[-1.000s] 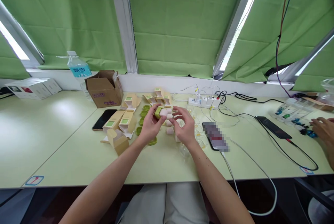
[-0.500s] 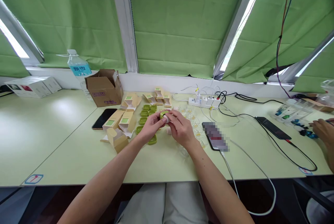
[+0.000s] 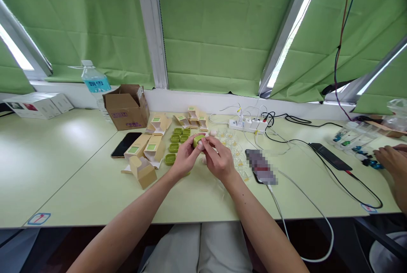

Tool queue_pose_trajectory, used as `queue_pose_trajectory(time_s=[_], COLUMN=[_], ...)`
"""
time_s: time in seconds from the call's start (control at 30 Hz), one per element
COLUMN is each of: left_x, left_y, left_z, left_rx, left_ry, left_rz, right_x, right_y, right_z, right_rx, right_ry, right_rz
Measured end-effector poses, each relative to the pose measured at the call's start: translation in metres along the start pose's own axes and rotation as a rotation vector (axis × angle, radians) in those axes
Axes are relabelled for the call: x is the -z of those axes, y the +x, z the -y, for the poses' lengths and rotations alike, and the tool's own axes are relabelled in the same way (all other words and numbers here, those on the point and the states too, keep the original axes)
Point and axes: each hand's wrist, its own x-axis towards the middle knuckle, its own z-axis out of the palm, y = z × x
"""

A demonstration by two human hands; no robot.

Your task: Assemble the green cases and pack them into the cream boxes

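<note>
Together, my left hand (image 3: 185, 157) and my right hand (image 3: 220, 162) hold a small green cup (image 3: 197, 139) above the table. The left fingers wrap round the cup from its left side. On its right, my right thumb and fingers pinch a small pale piece (image 3: 201, 146) against the cup; most of that piece is hidden by fingers. Several similar green cups (image 3: 173, 147) stand in rows just left of my hands. To the right lie several clear plastic pieces (image 3: 239, 153), and a pale pinkish piece (image 3: 213, 132) sits behind my right hand.
Opened cartons (image 3: 154, 148), a dark phone (image 3: 126, 145), a brown box (image 3: 127, 110) and a water bottle (image 3: 96, 83) are on the left. Rightward are a charging phone (image 3: 261, 167), a power strip (image 3: 248, 125), cables, another phone (image 3: 330, 157) and a co-worker's hand (image 3: 391, 160).
My hands have shifted slightly left and turned the green cup a little, with the fingers still around it. The view has moved slightly to the right.
</note>
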Motion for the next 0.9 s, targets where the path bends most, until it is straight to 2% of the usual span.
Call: queue_pose_trajectory(time_s=[0.17, 0.37, 0.53, 0.67, 0.77, 0.9], left_x=[0.003, 0.007, 0.011, 0.013, 0.015, 0.019], left_y=[0.001, 0.004, 0.005, 0.005, 0.007, 0.012], left_z=[-0.001, 0.000, 0.004, 0.004, 0.002, 0.006], left_rx=[0.019, 0.065, 0.119, 0.183, 0.213, 0.203], left_ry=[-0.132, -0.114, -0.215, -0.340, -0.433, -0.447], left_rz=[0.119, 0.123, 0.152, 0.176, 0.184, 0.098], right_x=[-0.002, -0.002, -0.002, -0.002, -0.001, 0.005], right_y=[-0.003, -0.002, 0.000, 0.001, 0.003, 0.008], right_z=[0.000, 0.006, 0.007, 0.010, 0.011, 0.010], right_rx=[-0.009, 0.035, 0.017, -0.041, -0.120, -0.287], right_ry=[0.001, 0.013, 0.057, 0.074, 0.146, 0.320], right_rz=[0.015, -0.047, -0.018, 0.006, -0.047, -0.135])
